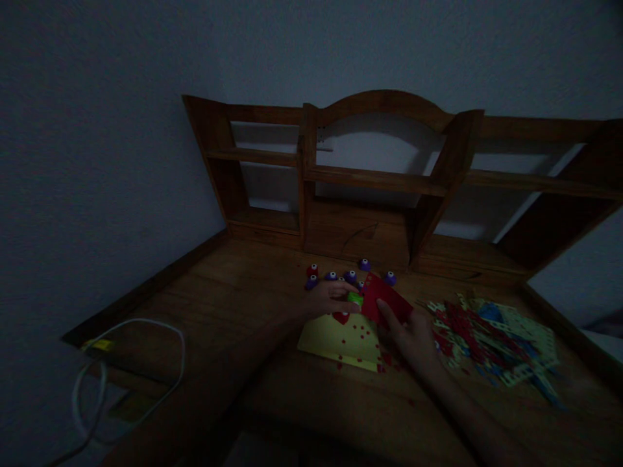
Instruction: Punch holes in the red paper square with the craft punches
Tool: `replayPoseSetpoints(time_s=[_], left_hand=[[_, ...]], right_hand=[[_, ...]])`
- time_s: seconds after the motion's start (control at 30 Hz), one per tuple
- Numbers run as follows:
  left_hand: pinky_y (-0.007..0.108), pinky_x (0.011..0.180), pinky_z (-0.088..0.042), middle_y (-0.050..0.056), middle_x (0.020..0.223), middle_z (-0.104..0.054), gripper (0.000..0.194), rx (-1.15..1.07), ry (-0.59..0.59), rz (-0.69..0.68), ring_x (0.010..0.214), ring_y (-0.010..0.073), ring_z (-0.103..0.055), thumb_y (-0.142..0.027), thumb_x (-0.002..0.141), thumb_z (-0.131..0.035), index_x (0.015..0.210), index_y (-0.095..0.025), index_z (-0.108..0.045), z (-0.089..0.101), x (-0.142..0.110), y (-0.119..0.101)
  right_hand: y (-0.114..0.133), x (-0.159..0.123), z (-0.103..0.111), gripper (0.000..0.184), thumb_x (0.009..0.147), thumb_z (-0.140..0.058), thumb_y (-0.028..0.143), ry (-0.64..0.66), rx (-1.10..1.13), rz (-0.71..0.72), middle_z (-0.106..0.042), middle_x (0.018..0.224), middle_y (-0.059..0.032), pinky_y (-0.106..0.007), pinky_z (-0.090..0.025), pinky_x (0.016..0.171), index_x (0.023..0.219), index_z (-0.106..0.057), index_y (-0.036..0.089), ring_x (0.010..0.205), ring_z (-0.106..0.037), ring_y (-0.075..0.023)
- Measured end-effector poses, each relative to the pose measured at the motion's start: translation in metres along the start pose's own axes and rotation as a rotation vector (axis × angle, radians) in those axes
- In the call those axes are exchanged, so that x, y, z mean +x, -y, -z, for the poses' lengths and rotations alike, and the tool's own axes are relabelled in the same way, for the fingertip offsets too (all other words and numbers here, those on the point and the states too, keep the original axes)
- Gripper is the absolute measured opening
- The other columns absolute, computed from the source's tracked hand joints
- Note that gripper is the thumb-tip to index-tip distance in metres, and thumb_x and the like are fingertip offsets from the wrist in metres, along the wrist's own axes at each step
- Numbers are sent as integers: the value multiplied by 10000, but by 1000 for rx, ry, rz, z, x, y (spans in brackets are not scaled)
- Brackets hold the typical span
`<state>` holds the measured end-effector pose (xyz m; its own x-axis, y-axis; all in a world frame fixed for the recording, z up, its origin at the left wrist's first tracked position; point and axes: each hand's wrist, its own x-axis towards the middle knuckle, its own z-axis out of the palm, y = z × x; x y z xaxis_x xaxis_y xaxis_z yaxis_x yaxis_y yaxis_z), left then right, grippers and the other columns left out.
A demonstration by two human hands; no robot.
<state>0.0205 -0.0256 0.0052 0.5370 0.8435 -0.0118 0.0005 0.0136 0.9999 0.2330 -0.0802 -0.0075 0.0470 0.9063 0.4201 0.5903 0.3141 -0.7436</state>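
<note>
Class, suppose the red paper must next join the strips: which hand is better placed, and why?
The person's right hand looks better placed: it holds the red paper and is nearer the strips, while the left hand seems to hold the green object.

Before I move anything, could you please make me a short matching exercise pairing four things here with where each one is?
Things:
1. red paper
2. small green piece
3. yellow sheet
4. paper strips

Places:
A. lying on the desk, with red bits scattered over it
B. in the right hand
C. heaped at the right side of the desk
D. between the thumb and fingers of the left hand

Pairs: 1-B, 2-D, 3-A, 4-C.
</note>
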Motion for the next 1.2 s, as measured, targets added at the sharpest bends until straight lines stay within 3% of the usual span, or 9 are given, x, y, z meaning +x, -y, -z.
replayPoseSetpoints(time_s=[0.63, 0.87, 1.2], left_hand=[[314, 854, -483, 105, 1019, -694, 474, 7, 0, -52, 954, 202, -648, -250, 616, -810, 1042, -142, -633, 1, 0, 4], [320, 846, -488, 102, 1006, -697, 524, 1, -21, -14, 944, 215, -654, -263, 560, -839, 1030, -145, -638, 0, 1, 6], [306, 867, -480, 93, 1031, -695, 498, -13, -25, -5, 967, 197, -648, -230, 579, -829, 1030, -155, -631, 0, 1, 8]], right_hand=[[5, -1, 5, 426, 866, -503, 479, 42, -139, 40, -580, 487, -9, -242, -357, 450, 575, -561, 173, 443, -522, -151], [8, -1, 4, 379, 878, -495, 476, 46, -102, 60, -621, 534, -16, -249, -381, 459, 780, -680, 160, 471, -544, -170], [16, -2, 10, 383, 885, -488, 459, 92, -83, 48, -631, 531, -18, -243, -389, 455, 832, -707, 150, 490, -573, -179]])
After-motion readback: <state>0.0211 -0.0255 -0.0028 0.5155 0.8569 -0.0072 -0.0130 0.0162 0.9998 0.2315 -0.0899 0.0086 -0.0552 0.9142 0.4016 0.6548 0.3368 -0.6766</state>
